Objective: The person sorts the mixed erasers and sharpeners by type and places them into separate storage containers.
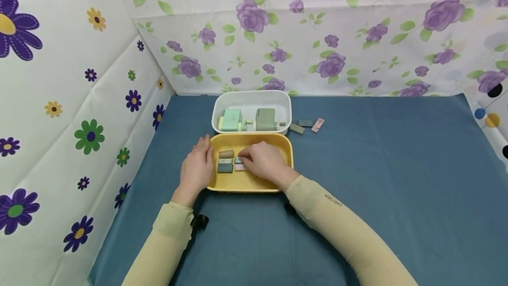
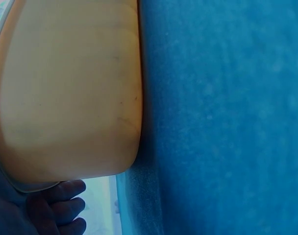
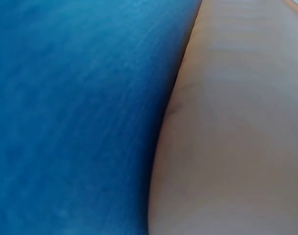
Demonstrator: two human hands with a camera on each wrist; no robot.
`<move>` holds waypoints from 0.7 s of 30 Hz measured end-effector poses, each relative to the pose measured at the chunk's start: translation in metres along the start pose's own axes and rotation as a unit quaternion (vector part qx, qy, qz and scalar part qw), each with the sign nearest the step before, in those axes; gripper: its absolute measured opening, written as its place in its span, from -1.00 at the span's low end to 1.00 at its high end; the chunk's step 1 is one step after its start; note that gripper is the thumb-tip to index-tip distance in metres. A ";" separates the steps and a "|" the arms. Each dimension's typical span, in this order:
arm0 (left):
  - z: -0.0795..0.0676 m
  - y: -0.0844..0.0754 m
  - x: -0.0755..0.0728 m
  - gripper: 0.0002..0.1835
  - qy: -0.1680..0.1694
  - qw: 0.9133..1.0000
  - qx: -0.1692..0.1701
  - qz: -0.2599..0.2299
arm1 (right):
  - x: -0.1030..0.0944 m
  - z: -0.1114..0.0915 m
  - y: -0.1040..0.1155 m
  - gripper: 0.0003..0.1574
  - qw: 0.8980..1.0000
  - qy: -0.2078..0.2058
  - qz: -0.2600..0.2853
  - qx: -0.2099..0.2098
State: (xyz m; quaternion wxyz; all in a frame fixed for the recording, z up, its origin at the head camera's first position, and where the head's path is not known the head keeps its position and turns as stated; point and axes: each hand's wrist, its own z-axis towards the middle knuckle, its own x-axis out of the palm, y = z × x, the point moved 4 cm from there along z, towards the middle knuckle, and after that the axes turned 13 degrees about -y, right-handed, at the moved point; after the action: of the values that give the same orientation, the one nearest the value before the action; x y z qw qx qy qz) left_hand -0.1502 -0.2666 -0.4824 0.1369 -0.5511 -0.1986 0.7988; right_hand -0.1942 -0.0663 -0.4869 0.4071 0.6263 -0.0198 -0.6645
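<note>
A yellow tray (image 1: 270,184) lies on the blue cloth with several small eraser-like blocks in it: a tan one (image 1: 226,154), a pale one (image 1: 225,161), a dark teal one (image 1: 225,168) and a pink one (image 1: 240,167). Over the tray, my right hand (image 1: 265,161) pinches a small light-blue block (image 1: 237,160) that its fingers partly cover. My left hand (image 1: 197,164) rests along the tray's left rim, fingers extended. In the left wrist view, the left fingers (image 2: 65,210) show beside the tray's end wall (image 2: 70,98). The right wrist view shows only tray wall (image 3: 227,122) and cloth.
Directly behind the yellow tray stands a white tray (image 1: 254,95) holding a mint-green device (image 1: 231,119) and a grey-green one (image 1: 265,119). To its right on the cloth lie an olive block (image 1: 296,129), a dark teal block (image 1: 305,123) and a pink block (image 1: 318,125). Flowered sheets (image 1: 254,47) hang behind and left.
</note>
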 end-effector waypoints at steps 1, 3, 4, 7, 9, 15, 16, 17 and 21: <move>0.000 0.000 0.000 -0.43 -0.001 1.000 0.001 0.000 | 0.000 0.000 0.000 -0.71 1.000 -0.001 0.000 -0.001; -0.001 0.000 0.000 -0.43 -0.003 1.000 0.001 -0.001 | -0.001 0.000 0.001 -0.71 1.000 -0.006 0.000 -0.003; -0.001 0.000 0.000 -0.43 -0.004 1.000 0.002 -0.001 | -0.002 0.000 0.001 -0.71 1.000 -0.009 0.000 -0.004; -0.002 -0.001 0.000 -0.44 -0.006 1.000 0.004 0.000 | -0.005 0.000 0.002 -0.72 1.000 -0.024 0.003 -0.004; -0.002 -0.001 0.000 -0.44 -0.006 1.000 0.005 0.002 | -0.007 0.001 0.002 -0.72 0.999 -0.036 0.009 -0.004; -0.001 -0.002 0.001 -0.44 -0.004 1.000 0.003 0.003 | -0.014 0.002 0.002 -0.73 0.997 -0.068 0.036 -0.013; -0.001 -0.002 0.001 -0.43 -0.003 1.000 0.003 0.003 | -0.015 0.002 0.002 -0.73 0.997 -0.071 0.038 -0.015; 0.000 -0.001 0.001 -0.43 -0.003 1.000 0.003 0.003 | -0.016 0.002 0.002 -0.73 0.997 -0.072 0.039 -0.015; 0.000 0.000 0.001 -0.43 -0.002 1.000 0.002 0.002 | -0.017 0.002 0.003 -0.73 0.997 -0.066 0.043 -0.012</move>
State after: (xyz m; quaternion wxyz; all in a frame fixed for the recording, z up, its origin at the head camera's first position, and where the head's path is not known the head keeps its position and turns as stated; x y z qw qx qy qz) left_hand -0.1503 -0.2659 -0.4830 0.1355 -0.5497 -0.1964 0.8006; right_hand -0.1962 -0.0590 -0.4712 0.4404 0.5751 -0.0652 -0.6863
